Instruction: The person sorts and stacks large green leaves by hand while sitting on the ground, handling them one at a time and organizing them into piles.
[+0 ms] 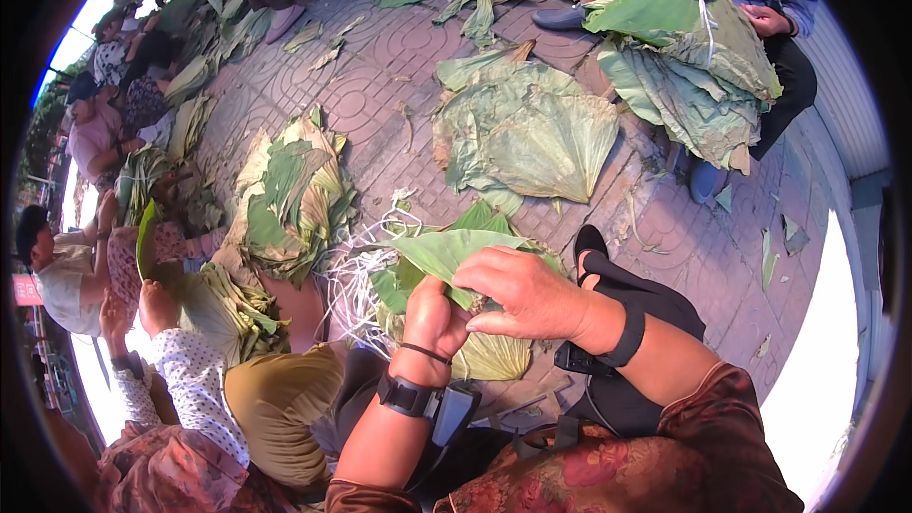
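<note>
Lotus leaf [446, 249] near frame centre is gripped by left hand [434, 316] and right hand [522, 293], close together, right of white strings [353, 296].

The green leaf [446, 249] in our fingers [483, 271] screens the leaves [499, 359] below from above. On our left, tangled white string [361, 280] blocks a low pass, with a leaf pile [293, 180] behind it. Ahead, a flat leaf stack [527, 133] fills the middle, but open paving [380, 114] lets us through between stack and pile. On our right, a black shoe [591, 241] and trouser leg [665, 312] stand in the way.
</note>
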Tool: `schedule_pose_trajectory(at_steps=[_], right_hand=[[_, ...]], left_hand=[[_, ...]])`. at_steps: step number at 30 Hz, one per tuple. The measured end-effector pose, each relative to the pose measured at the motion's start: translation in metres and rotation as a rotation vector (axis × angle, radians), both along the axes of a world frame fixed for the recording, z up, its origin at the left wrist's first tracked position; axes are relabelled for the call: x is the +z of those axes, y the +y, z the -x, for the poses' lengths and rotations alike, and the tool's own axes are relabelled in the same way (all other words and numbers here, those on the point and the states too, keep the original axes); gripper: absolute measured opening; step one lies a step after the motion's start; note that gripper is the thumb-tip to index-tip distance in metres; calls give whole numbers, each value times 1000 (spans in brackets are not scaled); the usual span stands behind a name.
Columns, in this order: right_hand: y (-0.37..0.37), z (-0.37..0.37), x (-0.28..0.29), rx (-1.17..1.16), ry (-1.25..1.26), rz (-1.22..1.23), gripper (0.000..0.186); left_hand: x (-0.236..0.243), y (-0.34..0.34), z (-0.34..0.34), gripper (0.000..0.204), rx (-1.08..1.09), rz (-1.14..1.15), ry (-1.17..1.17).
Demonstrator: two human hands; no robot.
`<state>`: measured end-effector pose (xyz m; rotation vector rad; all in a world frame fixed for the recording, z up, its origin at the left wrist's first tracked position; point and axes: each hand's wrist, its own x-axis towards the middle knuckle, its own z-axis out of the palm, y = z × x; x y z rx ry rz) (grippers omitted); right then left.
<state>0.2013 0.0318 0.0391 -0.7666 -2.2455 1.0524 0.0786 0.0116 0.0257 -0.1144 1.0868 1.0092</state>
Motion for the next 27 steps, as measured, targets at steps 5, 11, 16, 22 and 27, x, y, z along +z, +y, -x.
schedule_pose_trajectory(at_steps=[5,11,16,22,27], right_hand=[[2,10,-9,-33,-64,-169,35],[-1,26,18,4,-141,-249,34],[-5,38,25,10,-151,-293,34],[-5,41,28,-87,-54,-254,26],[4,34,40,-252,-31,-47,15]], left_hand=[[-8,3,4,27,40,3,-70],[-9,5,21,22,140,29,-183],[-10,-4,31,18,154,-66,-207],[-5,-11,36,21,104,-105,-225],[1,-8,37,23,-133,-262,7]])
